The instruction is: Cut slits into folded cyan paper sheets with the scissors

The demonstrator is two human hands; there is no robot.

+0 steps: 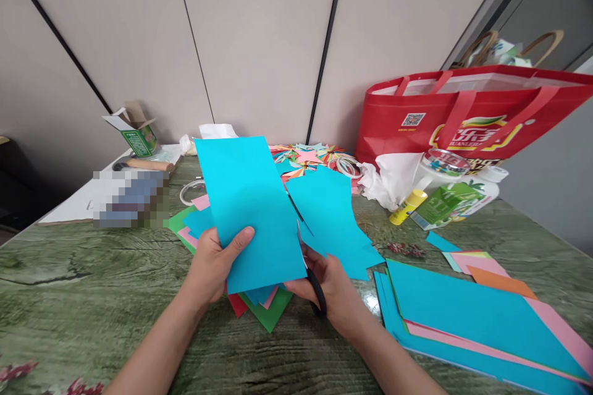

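A blue sheet of paper is pinched at its lower left edge by my left hand, with the thumb lying on its face. My right hand grips black-handled scissors, whose blades are at the sheet's right edge. Right of the blades is another blue piece of paper with an uneven edge; whether it is still joined to the held sheet I cannot tell. Under the held sheet, green paper and other coloured sheets stick out on the table.
Stacked coloured paper lies at the right. Behind it stand a yellow glue stick, a green carton, crumpled tissue and a red bag. Colourful paper stars lie at the back. A green box stands back left.
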